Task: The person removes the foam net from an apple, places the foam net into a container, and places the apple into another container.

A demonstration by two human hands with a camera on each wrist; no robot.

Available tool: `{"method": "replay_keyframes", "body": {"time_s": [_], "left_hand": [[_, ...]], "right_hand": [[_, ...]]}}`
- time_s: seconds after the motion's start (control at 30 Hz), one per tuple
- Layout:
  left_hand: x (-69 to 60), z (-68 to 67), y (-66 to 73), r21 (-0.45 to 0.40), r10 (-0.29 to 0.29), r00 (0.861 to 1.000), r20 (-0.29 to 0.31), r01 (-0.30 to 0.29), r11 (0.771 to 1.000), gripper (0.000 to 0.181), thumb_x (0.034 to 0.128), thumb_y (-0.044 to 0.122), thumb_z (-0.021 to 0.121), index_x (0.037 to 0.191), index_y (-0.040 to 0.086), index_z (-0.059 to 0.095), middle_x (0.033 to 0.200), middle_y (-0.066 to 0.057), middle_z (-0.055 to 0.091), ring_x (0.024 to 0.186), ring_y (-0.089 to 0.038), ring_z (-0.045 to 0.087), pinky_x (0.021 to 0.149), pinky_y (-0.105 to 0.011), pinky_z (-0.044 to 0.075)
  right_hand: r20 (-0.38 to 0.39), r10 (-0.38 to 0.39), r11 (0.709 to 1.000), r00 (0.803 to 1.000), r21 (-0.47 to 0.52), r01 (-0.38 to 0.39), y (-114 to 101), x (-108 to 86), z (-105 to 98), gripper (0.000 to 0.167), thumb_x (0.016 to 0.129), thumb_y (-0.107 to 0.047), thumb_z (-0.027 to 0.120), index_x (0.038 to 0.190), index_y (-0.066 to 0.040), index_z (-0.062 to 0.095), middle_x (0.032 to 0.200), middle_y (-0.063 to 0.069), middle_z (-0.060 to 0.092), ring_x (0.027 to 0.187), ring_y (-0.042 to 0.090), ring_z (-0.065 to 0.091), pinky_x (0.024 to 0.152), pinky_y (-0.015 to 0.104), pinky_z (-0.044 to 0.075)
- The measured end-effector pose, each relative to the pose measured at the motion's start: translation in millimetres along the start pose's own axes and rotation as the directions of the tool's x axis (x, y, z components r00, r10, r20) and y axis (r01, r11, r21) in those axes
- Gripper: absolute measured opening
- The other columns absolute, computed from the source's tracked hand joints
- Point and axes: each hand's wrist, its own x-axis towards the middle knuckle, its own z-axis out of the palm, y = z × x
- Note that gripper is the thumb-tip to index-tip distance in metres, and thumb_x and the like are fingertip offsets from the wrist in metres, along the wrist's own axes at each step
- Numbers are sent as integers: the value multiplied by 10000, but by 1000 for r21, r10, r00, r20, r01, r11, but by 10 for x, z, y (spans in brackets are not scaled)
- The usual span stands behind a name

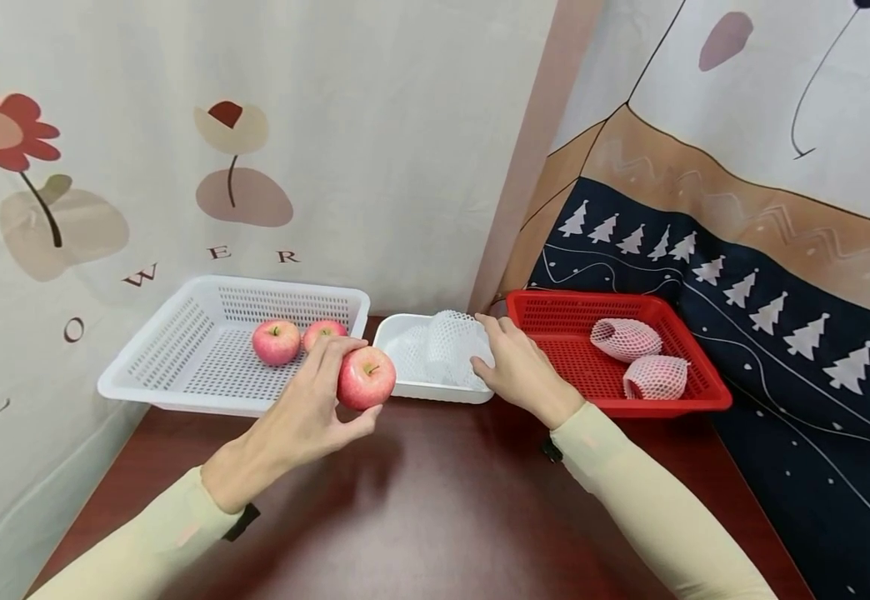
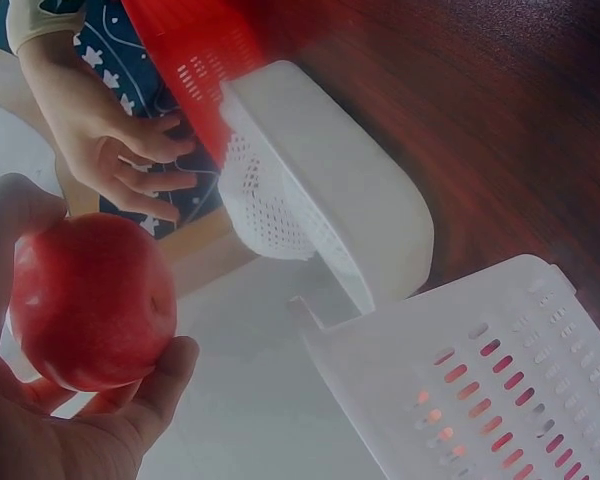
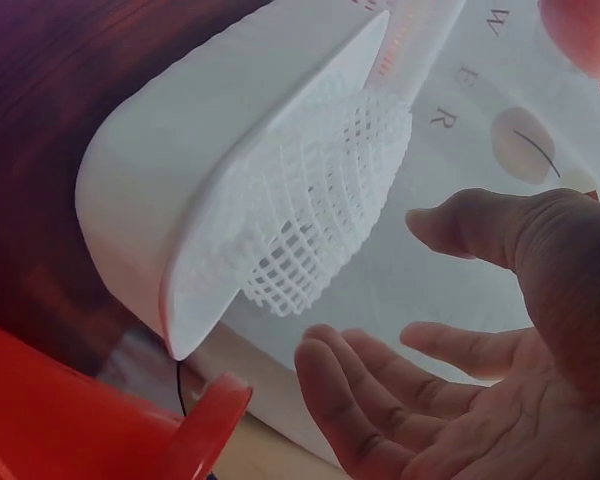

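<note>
Gripping apple (image 1: 367, 378), left hand (image 1: 311, 408); right hand (image 1: 521, 367) empty beside foam nets (image 1: 452, 346).
Apple near left edge of tray (image 1: 442, 394). Seemingly done: two netted apples (image 1: 657, 377), red basket (image 1: 543, 354). Remaining: two bare apples (image 1: 277, 343), white basket (image 1: 227, 358).

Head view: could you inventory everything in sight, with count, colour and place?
White basket: one, white, left
Loose apples: two, red, in white basket
Tray: one, white, middle
Foam nets: count unclear, white, in tray
Held apple: one, red, near tray's left end
Red basket: one, red, right
Net-wrapped fruits: two, pinkish, in red basket
Table: one, reddish-brown, beneath
Curtain: off-white, printed, behind
Patterned cloth: navy, tan, white, right
Sleeves: two, pale cream, forearms
Left hand: one, gripping held apple
Right hand: one, beside foam nets
</note>
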Motion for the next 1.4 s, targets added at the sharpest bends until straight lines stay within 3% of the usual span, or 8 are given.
{"method": "replay_keyframes", "body": {"time_s": [0.3, 0.63, 0.87, 1.03, 1.4], "left_hand": [[12, -12, -17, 43, 19, 1000, 5, -19, 999, 704, 832, 197, 922, 1425, -19, 609, 1326, -146, 670, 1235, -265, 650, 1123, -250, 509], [86, -70, -72, 61, 7, 1000, -1, -7, 998, 711, 829, 183, 926, 1419, -28, 590, 1306, -166, 661, 1227, -298, 666, 1052, -387, 577], [149, -141, -137, 82, -98, 994, 56, 93, 992, 792, 848, 213, 934, 1511, -25, 571, 1363, -202, 662, 1225, -328, 688, 1039, -524, 652], [211, -195, -213, 96, -147, 985, 93, 138, 986, 761, 862, 230, 913, 1514, -9, 600, 1375, -204, 672, 1257, -355, 650, 1041, -578, 620], [352, -328, -394, 133, -292, 939, 180, 271, 953, 725, 903, 264, 904, 1494, -5, 582, 1353, -233, 648, 1224, -396, 663, 1039, -584, 592]], "right_hand": [[-81, -78, 997, 994, -23, 76, 37, -116, -40, 651, 1066, -274, 816, 1657, -102, 602, 1457, 216, 705, 1255, 411, 718, 957, 600, 700], [-177, -190, 982, 966, -52, 183, 128, -234, -84, 605, 1041, -281, 822, 1605, -127, 665, 1465, 161, 711, 1221, 395, 693, 975, 595, 627], [-199, -223, 974, 954, -69, 214, 164, -315, -106, 621, 1027, -315, 818, 1608, -148, 676, 1503, 127, 708, 1299, 389, 687, 994, 591, 624], [-200, -225, 974, 954, -81, 212, 172, -366, -141, 642, 1020, -345, 816, 1619, -170, 668, 1526, 115, 697, 1350, 387, 674, 1029, 590, 617], [-209, -212, 977, 954, -81, 200, 210, -461, -203, 654, 1010, -383, 815, 1608, -161, 671, 1545, 124, 692, 1379, 389, 659, 1069, 610, 602]]}}
